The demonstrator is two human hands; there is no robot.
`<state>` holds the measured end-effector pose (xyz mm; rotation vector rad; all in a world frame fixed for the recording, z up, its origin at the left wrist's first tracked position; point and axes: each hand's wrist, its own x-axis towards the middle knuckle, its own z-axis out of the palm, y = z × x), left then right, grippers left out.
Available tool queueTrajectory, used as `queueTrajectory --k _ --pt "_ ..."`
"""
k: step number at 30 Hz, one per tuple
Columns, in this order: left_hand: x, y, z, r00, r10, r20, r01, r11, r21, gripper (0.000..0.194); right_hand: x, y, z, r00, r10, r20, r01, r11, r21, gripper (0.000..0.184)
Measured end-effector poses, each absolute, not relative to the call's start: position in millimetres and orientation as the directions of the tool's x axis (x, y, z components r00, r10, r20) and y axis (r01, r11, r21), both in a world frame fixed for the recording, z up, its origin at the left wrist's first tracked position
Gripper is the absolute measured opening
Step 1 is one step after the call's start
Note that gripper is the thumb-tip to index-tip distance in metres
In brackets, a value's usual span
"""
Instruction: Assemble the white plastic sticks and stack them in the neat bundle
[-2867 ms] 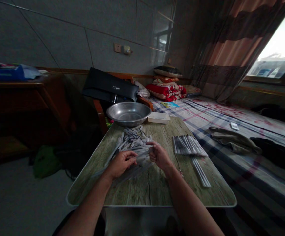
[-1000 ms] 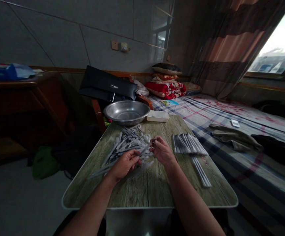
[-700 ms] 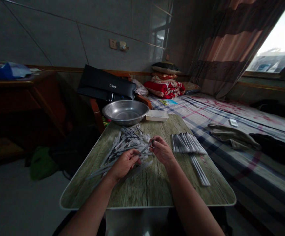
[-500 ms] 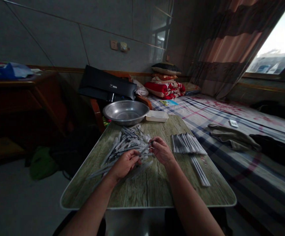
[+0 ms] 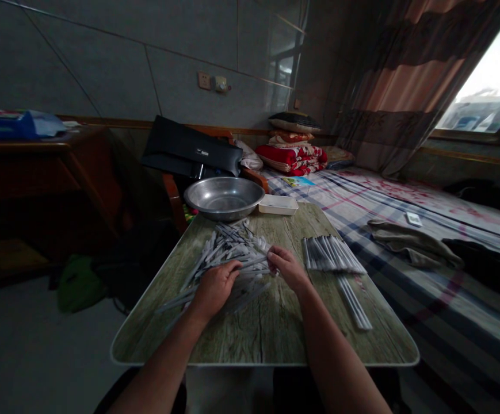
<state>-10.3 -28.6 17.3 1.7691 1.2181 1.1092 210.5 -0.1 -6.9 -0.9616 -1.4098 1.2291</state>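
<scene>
Grey-white sticks are lying in a loose heap between the table's left edge and its middle. From here I'm seeing my left hand and right hand pinching narrowly, apparently holding one thin stick between them over the heap's near side. An aligned row is resting by the right edge, with several sticks pointing toward the near right corner. I'm judging the row as done, the jumbled heap as left.
</scene>
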Motion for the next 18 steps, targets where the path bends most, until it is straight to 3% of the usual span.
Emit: queueTrajectory --k 11,13,18 --pt "-9.1 -31.4 16.6 0.212 0.945 0.249 0.308 -0.306 0.901 0.016 205.2 2.7 -15.7 -0.086 0.987 0.138 0.140 0.149 -0.979 0.058" --pt "-8.8 -30.7 16.5 0.207 0.944 0.256 0.323 -0.313 0.893 0.016 204.6 0.8 -13.8 -0.098 0.988 0.115 0.078 0.123 -0.989 0.055" --pt "-9.3 -29.3 16.8 0.181 0.951 0.249 0.363 -0.300 0.882 0.016 201.7 -3.3 -10.7 -0.183 0.978 0.097 -0.264 0.046 -0.963 0.033"
